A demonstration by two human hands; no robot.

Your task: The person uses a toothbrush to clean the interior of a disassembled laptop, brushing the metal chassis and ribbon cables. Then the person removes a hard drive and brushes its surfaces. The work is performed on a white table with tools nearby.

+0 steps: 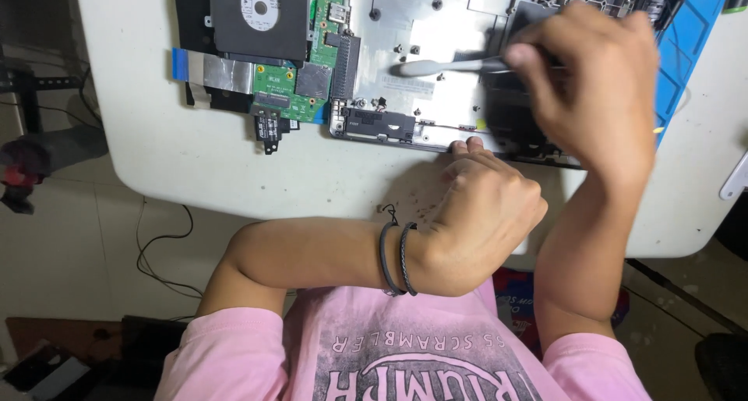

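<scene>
**Brushing out an opened laptop: hold it steady, go light**

While the right hand point(600, 97) is closed around a brush point(456, 64) with a pale handle, the left hand point(483, 214) is curled and pressed against the near edge of the laptop shell point(421, 27), fingertips just touching its rim. So both hands are busy and a little apart, one gripping, one bracing. The brush lies across the silvery metal plate right under the right hand, tip pointing out to that hand's left.

From where I'm standing, the bracing is the smart bit: that shell sits on a white table point(195, 159) and would slide otherwise. I'd say short, light strokes are the way to go, sweeping away from the green circuit board point(292, 81) and the black drive point(261, 15) that sit well off to the left of both hands. There's a thin wire along the shell's near edge, just beyond the left fingertips, that looks easy to snag. I can't tell how stiff the bristles are; the right hand blurs them.
</scene>
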